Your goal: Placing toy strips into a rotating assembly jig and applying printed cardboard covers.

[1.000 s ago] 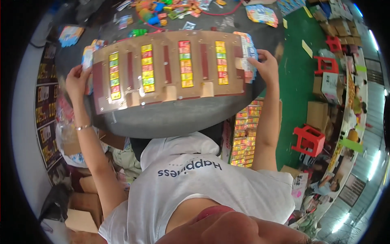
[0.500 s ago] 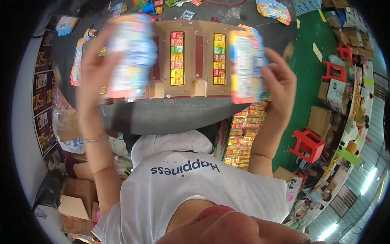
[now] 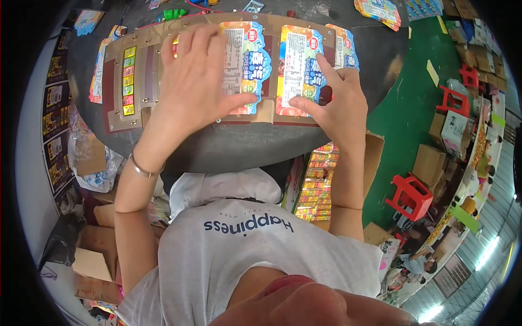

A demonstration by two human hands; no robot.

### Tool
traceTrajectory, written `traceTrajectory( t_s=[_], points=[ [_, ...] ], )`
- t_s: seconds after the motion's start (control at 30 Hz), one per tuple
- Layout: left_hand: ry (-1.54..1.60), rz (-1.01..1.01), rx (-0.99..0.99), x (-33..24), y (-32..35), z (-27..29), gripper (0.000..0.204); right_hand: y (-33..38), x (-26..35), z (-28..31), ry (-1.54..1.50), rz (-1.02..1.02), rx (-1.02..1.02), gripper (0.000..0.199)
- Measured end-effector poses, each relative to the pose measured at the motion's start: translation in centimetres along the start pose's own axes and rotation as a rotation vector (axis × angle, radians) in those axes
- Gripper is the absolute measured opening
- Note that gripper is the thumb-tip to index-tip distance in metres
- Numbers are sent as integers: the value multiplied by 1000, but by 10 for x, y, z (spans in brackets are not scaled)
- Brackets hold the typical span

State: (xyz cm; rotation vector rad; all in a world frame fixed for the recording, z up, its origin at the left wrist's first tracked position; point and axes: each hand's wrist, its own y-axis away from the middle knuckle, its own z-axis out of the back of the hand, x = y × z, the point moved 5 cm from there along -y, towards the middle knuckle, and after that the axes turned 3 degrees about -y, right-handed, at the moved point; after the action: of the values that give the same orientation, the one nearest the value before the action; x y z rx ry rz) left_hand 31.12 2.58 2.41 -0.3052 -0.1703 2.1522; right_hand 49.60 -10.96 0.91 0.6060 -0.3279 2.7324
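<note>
Two printed packaging cards with scalloped blue right edges lie side by side on a brown wooden jig (image 3: pixel 147 117). Fingers spread, my left hand (image 3: pixel 193 81) rests over the left side of the left card (image 3: pixel 239 60), its thumb on the card's lower part. My right hand (image 3: pixel 345 100) touches the right card (image 3: pixel 296 68), with the thumb on its lower face and the index finger at its right edge. A column of small coloured wrapped pieces (image 3: pixel 128 81) shows in a slot at the jig's left. My left hand mostly hides another slot.
More cards (image 3: pixel 348 49) lie at the jig's right end, others (image 3: pixel 99 76) at its left, and a pile (image 3: pixel 378 12) at the far right. Green pieces (image 3: pixel 174 13) sit behind the jig. A carton (image 3: pixel 318 190) of wrapped pieces stands below the table; red stools (image 3: pixel 410 198) are to the right.
Both hands have come down from above the jig and moved inward. The cards they held up now lie over the columns of wrapped pieces, and the fingers have spread.
</note>
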Motion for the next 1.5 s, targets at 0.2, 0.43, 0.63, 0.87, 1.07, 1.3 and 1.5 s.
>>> traceTrajectory(
  t_s=[0.2,0.43,0.63,0.87,1.07,1.3,1.5],
  points=[
    [156,-154,-252,31,-10,29,65,11,-45,-3,-720,-213,-193,60],
    [172,1115,21,404,120,-37,61,-27,-152,-17,-213,-238,-75,73],
    [-356,549,-94,328,91,-15,51,-8,-100,-6,167,-254,-310,63],
    [692,714,-303,361,107,50,50,12,-97,44,-460,-234,-591,37],
    [1025,492,-287,205,85,38,49,-27,92,-27,-864,-135,128,49],
    [-153,234,-244,160,71,33,48,-69,150,-85,-156,216,124,46],
    [27,-48,59,174,83,36,76,-54,160,-78,-5,271,99,65]
  ],
)
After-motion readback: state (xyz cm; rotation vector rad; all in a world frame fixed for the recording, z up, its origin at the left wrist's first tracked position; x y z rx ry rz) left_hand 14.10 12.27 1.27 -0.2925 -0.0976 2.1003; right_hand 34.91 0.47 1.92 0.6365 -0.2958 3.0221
